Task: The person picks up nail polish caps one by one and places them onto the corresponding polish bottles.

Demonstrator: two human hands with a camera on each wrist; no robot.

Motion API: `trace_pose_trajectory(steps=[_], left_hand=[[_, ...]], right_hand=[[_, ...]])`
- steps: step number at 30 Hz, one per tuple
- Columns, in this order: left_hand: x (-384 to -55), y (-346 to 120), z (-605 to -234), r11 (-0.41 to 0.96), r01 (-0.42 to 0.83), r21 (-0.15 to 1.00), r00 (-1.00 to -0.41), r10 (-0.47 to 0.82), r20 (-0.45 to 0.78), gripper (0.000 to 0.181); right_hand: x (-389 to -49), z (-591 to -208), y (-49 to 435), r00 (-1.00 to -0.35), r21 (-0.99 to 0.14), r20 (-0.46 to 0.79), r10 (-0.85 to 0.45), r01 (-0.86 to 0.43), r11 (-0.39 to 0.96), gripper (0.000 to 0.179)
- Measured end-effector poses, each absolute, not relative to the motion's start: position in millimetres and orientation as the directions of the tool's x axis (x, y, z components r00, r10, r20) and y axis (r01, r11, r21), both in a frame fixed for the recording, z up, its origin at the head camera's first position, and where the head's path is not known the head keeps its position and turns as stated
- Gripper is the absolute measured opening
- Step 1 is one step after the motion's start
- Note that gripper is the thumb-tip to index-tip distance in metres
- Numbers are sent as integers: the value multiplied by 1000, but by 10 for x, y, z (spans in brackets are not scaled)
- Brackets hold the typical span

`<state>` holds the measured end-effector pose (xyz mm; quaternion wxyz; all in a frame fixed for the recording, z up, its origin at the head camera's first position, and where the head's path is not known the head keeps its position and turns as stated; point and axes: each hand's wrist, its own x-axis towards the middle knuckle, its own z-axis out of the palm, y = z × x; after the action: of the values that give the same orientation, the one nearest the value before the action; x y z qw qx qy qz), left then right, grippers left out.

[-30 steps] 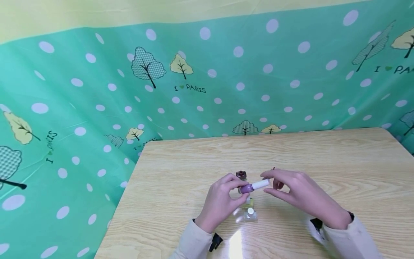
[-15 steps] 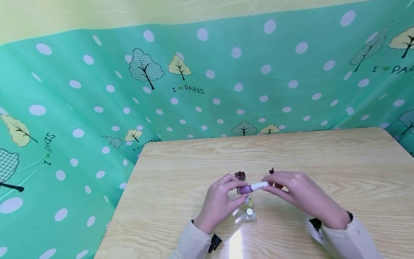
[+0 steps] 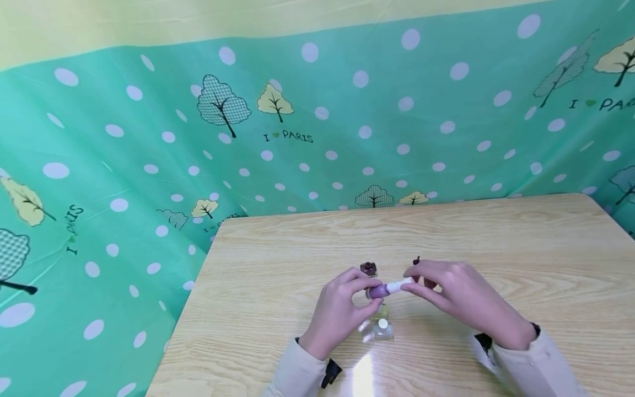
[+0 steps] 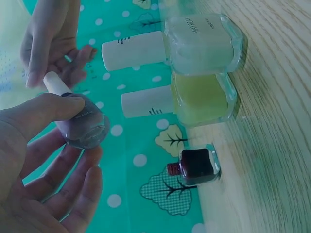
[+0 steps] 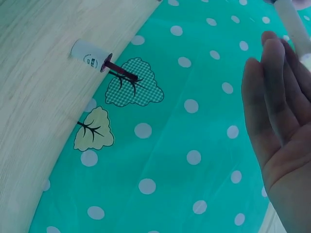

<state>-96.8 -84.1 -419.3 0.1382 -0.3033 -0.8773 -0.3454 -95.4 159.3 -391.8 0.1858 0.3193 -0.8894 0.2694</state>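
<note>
My left hand (image 3: 339,306) holds a purple nail polish bottle (image 3: 378,291) between thumb and fingers, tilted over the table with its white cap (image 3: 396,286) pointing right. At the cap's end, the thumb and index finger of my right hand (image 3: 456,289) pinch it. In the left wrist view the cap (image 4: 56,83) is still on the bottle, and the other fingers of my left hand spread below it. Beneath my hands stand a yellow nail polish (image 4: 201,99) and a clear one (image 4: 204,43), both capped in white.
Behind my left hand stands an uncapped dark red nail polish bottle (image 3: 369,268). Its white brush cap (image 5: 91,54) stands upright on the wooden table (image 3: 278,248), brush up, beyond my right hand. A green dotted curtain (image 3: 297,127) hangs behind the table.
My right thumb and index finger have come in from just off the cap's end to the cap and shifted their hold there. The left hand keeps the bottle nearly in place.
</note>
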Motion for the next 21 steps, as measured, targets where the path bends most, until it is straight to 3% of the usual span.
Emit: trace_pose_trajectory(steps=[3,6,10,21], left_hand=[[-975,-848,-4200,581,621,525,-783,432,448,25],[-981,-859,-4201,582,616,532,-787,427,445,26],[-982,-864,-4203,578,613,539,-790,425,442,26],[-968,-853,-4216,575,641,507,-765,430,479,25]], right_hand=[[-953,-3916,1613,-711,-372,510,-484,-690,621,30],[-966,-3916,1623,-673,-370,533,-513,-731,573,37],[-988,-3927,1615,-632,-352,566,-529,-766,538,32],[-964,-3941,1577,-667,-335,553,-500,-727,600,10]])
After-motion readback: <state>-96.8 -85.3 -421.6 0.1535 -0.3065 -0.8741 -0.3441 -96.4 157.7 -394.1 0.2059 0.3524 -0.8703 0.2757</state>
